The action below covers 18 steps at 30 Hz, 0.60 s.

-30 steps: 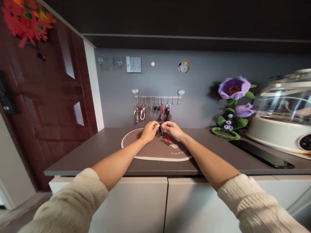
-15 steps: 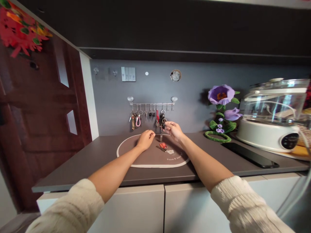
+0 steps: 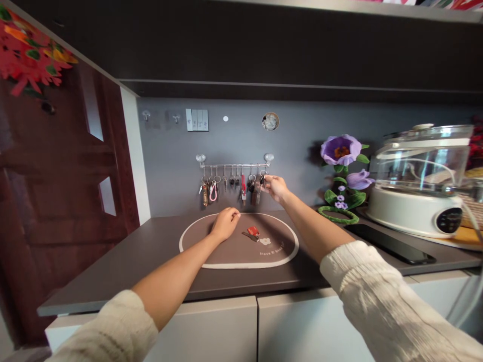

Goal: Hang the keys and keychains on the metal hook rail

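"LOVE" down tan key tag (image 3: 205,195); "Have", then unclear words, on brown mat (image 3: 226,254); switch panel (image 3: 196,120) marks illegible.

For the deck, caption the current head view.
Right hand holds keys at the wall-mounted hook rail; left hand hovers over the oval mat.

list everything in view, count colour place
wall: one, grey, back
hook rail: one, clear, wall
held keys: one bunch, dark, at rail
other keys: several, mixed, rail
counter: one, dark, centre
mat: one, brown, counter
tagged key: one, red tag, mat
phone: one, black, counter right
flower ornament: one, purple, right
appliance: one, white, far right
door: one, maroon, left
flowers: one bunch, red, door
switch panel: one, grey, wall
small hooks: two, clear, wall
wall opening: one, pale, above rail
round spot: one, white, wall
shelf: one, black, overhead
cabinet doors: several, pale, below
left hand: one, cream sleeve, over mat
right hand: one, cream sleeve, at held keys
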Tool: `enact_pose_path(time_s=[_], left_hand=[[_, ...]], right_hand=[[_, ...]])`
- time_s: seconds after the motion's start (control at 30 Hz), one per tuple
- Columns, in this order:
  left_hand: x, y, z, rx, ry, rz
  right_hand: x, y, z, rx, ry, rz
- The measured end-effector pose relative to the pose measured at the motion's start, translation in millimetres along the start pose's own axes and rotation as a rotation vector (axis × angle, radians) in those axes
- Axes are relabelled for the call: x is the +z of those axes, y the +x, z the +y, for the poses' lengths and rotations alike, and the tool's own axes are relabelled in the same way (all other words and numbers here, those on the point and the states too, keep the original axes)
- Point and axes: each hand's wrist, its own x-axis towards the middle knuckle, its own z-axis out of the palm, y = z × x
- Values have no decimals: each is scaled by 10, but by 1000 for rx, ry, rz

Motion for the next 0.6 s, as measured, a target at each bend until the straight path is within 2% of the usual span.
enact_pose_path(time_s=[0.3, 0.6], left_hand=[[-14, -2, 23, -6, 1, -2], [-26, -5, 34, -5, 1, 3]], right_hand=[[83, 156, 9, 30, -12, 77], [77, 216, 83, 58, 6, 134]])
